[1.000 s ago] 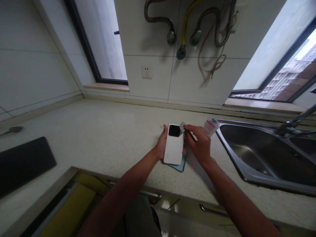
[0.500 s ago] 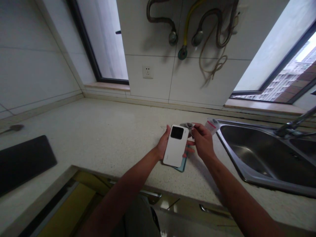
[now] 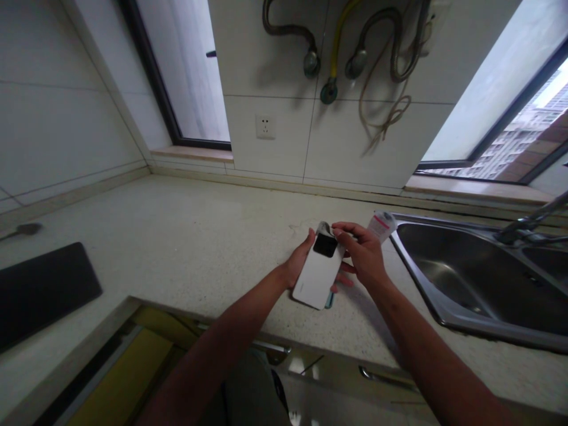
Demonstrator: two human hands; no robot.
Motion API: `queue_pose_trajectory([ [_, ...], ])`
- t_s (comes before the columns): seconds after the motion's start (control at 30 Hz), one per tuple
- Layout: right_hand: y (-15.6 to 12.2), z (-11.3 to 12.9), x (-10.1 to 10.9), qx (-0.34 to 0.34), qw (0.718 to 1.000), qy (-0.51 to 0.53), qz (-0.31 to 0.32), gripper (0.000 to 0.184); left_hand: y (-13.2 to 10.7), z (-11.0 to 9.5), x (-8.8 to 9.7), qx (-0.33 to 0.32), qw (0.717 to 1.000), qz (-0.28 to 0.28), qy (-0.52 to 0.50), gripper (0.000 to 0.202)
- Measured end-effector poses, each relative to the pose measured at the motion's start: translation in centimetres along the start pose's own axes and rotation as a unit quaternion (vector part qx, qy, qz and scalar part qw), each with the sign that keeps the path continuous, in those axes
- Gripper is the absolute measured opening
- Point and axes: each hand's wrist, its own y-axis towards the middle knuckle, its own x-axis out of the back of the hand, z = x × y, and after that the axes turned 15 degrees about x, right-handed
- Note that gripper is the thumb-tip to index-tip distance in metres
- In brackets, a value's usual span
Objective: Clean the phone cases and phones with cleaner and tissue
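Note:
My left hand (image 3: pixel 299 261) holds a white smartphone (image 3: pixel 318 277) from below, with its black camera module (image 3: pixel 325 244) facing up. At the phone's top end lies a thin translucent film (image 3: pixel 325 228), perhaps a protective sheet. My right hand (image 3: pixel 360 251) pinches at that film, its fingertips over the phone's upper edge and other fingers tucked behind the phone. Under the phone only a sliver of a teal flat item (image 3: pixel 329 302) shows. A white packet with a red stripe (image 3: pixel 381 226) stands just beyond my right hand.
A speckled cream countertop (image 3: pixel 177 236) runs along tiled walls. A steel sink (image 3: pixel 426 313) with a faucet (image 3: pixel 528 223) lies to the right. A black flat slab (image 3: pixel 39 290) sits at the left, and hoses (image 3: pixel 337 59) hang on the wall ahead.
The phone has rotated clockwise and risen off the teal item, which is now mostly hidden. My right hand has moved left over the phone's top end, and the film now lies across it.

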Motion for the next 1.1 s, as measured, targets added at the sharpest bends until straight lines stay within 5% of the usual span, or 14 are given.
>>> queue_pose_trajectory([
  [0.27, 1.2, -0.8, 1.9, 0.028, 0.996, -0.026, 0.083, 0.037, 0.7, 0.7, 0.9, 0.07, 0.997, -0.012, 0.033, 0.104],
  [0.57, 0.3, -0.7, 0.8, 0.003, 0.995, -0.05, 0.091, 0.039, 0.6, 0.7, 0.2, 0.108, 0.992, -0.023, 0.065, 0.11],
  [1.1, 1.1, -1.1, 1.1, -0.035, 0.998, 0.054, 0.019, 0.035, -0.4, 0.2, 0.4, 0.033, 0.999, 0.007, 0.035, 0.108],
])
